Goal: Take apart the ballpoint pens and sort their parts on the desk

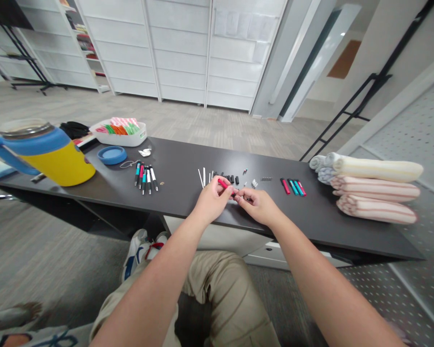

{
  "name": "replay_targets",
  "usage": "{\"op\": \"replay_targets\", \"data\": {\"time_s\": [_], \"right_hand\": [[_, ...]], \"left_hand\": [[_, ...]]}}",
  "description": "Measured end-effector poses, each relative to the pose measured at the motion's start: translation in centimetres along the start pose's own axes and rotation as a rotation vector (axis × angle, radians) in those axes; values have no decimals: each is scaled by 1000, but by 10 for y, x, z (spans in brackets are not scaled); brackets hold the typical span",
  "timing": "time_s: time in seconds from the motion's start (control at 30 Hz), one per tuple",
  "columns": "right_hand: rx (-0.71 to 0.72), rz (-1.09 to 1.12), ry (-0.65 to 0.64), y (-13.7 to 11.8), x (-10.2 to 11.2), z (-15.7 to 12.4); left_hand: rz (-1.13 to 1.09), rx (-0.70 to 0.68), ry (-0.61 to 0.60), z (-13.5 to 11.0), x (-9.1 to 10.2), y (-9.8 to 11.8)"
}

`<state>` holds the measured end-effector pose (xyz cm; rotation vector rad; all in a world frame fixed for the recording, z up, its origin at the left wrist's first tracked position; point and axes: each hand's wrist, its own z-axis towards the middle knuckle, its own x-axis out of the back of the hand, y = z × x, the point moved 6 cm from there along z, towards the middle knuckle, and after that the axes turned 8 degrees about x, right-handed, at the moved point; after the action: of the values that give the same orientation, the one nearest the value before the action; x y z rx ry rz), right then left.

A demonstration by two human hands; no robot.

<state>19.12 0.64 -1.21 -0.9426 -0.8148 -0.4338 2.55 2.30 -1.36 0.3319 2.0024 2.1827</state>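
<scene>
My left hand point(212, 200) is closed around a red pen barrel point(222, 183) above the front part of the dark table. Fingertips of my right hand point(257, 205) pinch the barrel's dark end, where the two hands meet. Just beyond them lie several black pen parts point(232, 179), thin white refills point(204, 176), small springs point(266, 179) and small silvery pieces point(254, 183). To the right sit several red and teal pen barrels point(295, 187) in a row. A group of whole pens point(146, 178) in teal, red, white and black rests to the left.
A large yellow and blue mug point(58, 156) stands at the left, beside a blue lid point(112, 154). Behind the lid is a white basket point(130, 139) of colourful packets. Rolled striped towels point(378, 185) are stacked at the table's point(188, 154) right end.
</scene>
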Motion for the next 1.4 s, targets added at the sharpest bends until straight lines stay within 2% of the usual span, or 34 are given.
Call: {"op": "replay_targets", "data": {"time_s": [1.4], "right_hand": [[8, -45, -30, -1, -4, 1]], "left_hand": [[88, 3, 31, -1, 0, 2]]}}
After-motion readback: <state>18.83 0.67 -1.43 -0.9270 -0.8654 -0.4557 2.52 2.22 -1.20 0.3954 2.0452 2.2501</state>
